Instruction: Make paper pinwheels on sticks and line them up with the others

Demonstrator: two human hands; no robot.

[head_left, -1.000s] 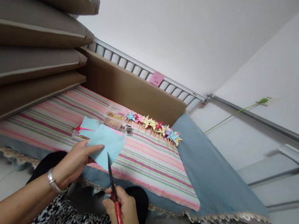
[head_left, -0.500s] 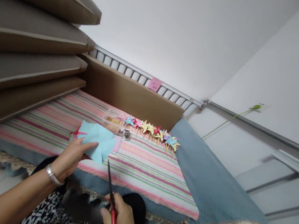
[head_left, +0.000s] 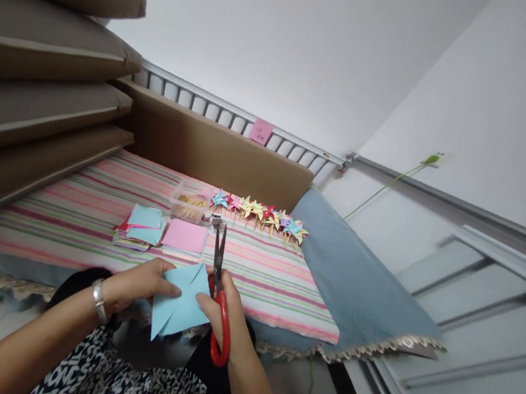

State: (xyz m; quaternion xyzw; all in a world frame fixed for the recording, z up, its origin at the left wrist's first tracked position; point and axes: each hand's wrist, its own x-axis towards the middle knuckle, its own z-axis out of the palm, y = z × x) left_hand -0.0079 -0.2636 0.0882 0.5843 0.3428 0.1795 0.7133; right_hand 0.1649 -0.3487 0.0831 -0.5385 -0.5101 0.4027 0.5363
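A square of light blue paper (head_left: 183, 299) with slits cut in from its corners is held over my lap. My left hand (head_left: 141, 284) pinches its left side, thumb on top. On the opposite edge, the thumb of my right hand (head_left: 225, 310) presses the paper. That same hand also keeps hold of red-handled scissors (head_left: 218, 262), whose dark blades point away from me and stand slightly apart. Just beyond lie a pile of cut coloured papers (head_left: 141, 227), blue on top, and a stack of square sheets (head_left: 185, 237) with pink uppermost.
Behind the stacks stands a clear plastic box (head_left: 190, 202) of golden sticks. A row of paper pinwheels (head_left: 256, 211) lies along the back of the striped cloth (head_left: 275, 288). Large brown cushions (head_left: 43, 68) are piled at left, and a radiator-like rail (head_left: 198, 103) runs behind.
The blue paper has come down towards my lap. My right hand has moved up to its edge, and the scissors have swung upright. The paper piles are now uncovered.
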